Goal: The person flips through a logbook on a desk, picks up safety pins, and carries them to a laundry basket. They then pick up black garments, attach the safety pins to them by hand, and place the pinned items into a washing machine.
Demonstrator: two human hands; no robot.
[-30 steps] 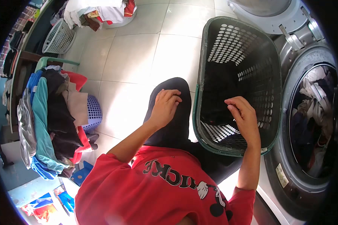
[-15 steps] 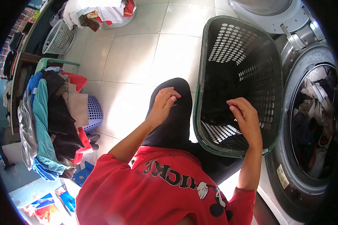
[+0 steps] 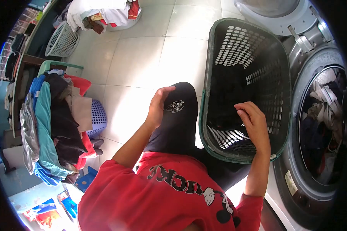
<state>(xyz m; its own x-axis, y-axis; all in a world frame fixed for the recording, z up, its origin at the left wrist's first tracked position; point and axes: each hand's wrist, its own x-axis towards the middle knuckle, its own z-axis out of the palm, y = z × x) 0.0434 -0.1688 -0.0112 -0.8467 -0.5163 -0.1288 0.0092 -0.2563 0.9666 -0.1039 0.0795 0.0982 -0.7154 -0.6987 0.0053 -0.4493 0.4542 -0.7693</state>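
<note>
Nearest you, at lower centre, is your red shirt (image 3: 154,192). Your left hand (image 3: 155,109) is beside your dark knee (image 3: 183,92), edge-on to view, its fingers close together and reaching forward, with nothing seen in them. A silvery patch (image 3: 175,106) lies on the knee; pins or a print, the view is too coarse to say.

Your right hand (image 3: 255,125) hangs over the basket (image 3: 208,69), right of centre, fingers loosely bent side by side, forefinger and thumb near each other with a small gap, holding nothing visible. Dark cloth (image 3: 227,88) sits inside, probably soft and limp; you would gather it by the handful. The basket looks like stiff, light plastic that may flex a little; grip it by opposite sides of the thick rim, as the holed walls give poorer purchase.

At right, close by the basket, the machine (image 3: 312,198) shows tangled laundry (image 3: 324,100) behind its round opening. At left, heaped clothes (image 3: 65,119) hang near a purple basket (image 3: 98,117). Farthest, at upper left, are a white basket (image 3: 61,40) and a pale pile (image 3: 98,11).
</note>
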